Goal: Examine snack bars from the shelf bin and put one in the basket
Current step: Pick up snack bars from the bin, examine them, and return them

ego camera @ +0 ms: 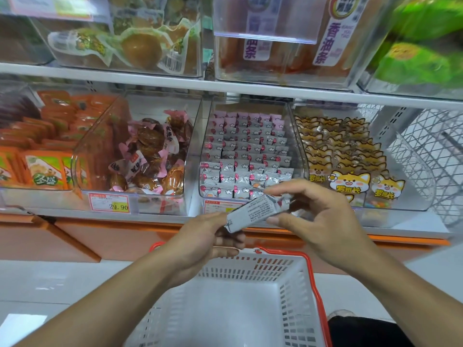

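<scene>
On the lower shelf [150, 217], at its left end, orange packets [47, 171] stand packed in rows. Just to their right a clear bin [132, 151] holds brown snacks in pink-edged wrappers, and a price tag [110, 204] reading 29.90 sits on its front wall. Next along, near the middle of the shelf, a second clear bin, the snack bin [246, 149], holds neat rows of small silver and pink snack bars. To its right a third bin [350, 161] holds yellow packets printed with a cartoon fox, and beyond that, at the right end, is a wire rack [431, 151].

In front of the snack bin, both hands hold 1 snack bar [255, 212] between them, tilted with its right end higher and its printed back facing the camera. The left hand [208, 236] holds the bar's lower left end, thumb along its edge and fingers curled underneath. The right hand [318, 216] pinches the upper right end between thumb and fingertips.

The bar is above the far rim of a white basket [295, 296] with an orange handle, which sits below the hands at the bottom of the view. No goods show inside the basket.
</scene>
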Available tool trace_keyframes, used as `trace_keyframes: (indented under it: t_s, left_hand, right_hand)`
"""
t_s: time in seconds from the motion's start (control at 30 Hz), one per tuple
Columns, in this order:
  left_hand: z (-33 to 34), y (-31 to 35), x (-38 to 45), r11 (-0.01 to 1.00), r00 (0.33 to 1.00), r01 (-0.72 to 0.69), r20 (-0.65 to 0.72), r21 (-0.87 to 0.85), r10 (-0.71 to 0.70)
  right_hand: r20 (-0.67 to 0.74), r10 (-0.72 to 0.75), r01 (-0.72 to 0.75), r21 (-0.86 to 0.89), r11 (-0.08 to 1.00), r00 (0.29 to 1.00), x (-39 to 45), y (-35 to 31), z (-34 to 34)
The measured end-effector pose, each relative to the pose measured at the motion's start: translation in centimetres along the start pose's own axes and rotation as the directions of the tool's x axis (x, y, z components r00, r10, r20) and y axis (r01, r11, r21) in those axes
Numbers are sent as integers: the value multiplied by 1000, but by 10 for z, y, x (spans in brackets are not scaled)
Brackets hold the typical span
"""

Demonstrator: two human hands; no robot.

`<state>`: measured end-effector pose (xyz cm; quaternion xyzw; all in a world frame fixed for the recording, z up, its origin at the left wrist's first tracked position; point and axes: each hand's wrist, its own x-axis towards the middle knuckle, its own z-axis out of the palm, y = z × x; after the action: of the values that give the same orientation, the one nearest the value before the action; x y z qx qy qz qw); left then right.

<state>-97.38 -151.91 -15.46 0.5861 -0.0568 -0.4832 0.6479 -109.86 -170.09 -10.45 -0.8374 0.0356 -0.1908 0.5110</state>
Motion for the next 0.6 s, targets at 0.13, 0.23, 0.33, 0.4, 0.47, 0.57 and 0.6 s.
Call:
trace_keyframes:
  t_s: [0.13,0.23,0.33,0.4,0.47,0.57,0.6]
  left_hand:
    - [10,0,0,961,990,-137,-5,240,142]
    - [13,-6,-1,775,919,-328,-8,541,394]
    - [9,-16,-3,243,782,-423,216,873,585]
    - [8,-19,-3,76,719,-470,332,879,611]
    - [8,-20,-2,30,703,-479,362,878,613]
    - [8,-20,0,-18,710,-455,375,890,596]
    - [8,-20,1,-21,715,-451,375,892,590]
  right_hand:
    - [-313,-57,59,-1,998,948,5,3,-10]
    - [-437,-167,75,-220,973,884,12,5,-29]
    - [-365,-233,80,-390,918,901,15,10,-40]
    - [-261,-221,78,-467,881,940,16,13,-40]
    - [-153,-205,95,-530,843,967,16,16,-36]
    - [-101,-214,124,-550,826,972,18,17,-29]
    - [-97,-212,124,-555,823,973,19,17,-28]
